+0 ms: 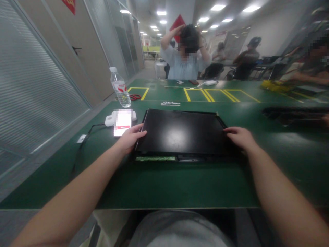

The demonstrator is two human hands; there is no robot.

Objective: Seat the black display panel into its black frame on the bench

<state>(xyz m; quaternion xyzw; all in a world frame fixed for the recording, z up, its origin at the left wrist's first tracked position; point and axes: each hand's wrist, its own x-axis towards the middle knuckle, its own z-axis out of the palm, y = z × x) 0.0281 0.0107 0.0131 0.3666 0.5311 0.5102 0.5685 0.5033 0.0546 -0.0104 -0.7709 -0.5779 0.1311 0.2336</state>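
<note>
A black LCD display panel (182, 132) lies in front of me on the green table. Its dark face is up and catches a bright reflection. Along its near edge shows a strip of green circuit board (155, 159). My left hand (132, 137) grips the panel's left edge, thumb on top and the other fingers partly hidden below. At the opposite edge my right hand (240, 138) is closed on the panel's side, with its lower fingers hidden. Another dark frame or layer peeks out behind the panel's far and right edges.
Left of the panel a lit phone (122, 122) leans on a white device with a black cable. Beyond stand a water bottle (120, 87) and red-handled scissors (135, 97). Yellow tape marks (186, 95) line the table (180, 185). A person (183, 65) faces me across it; others are at right.
</note>
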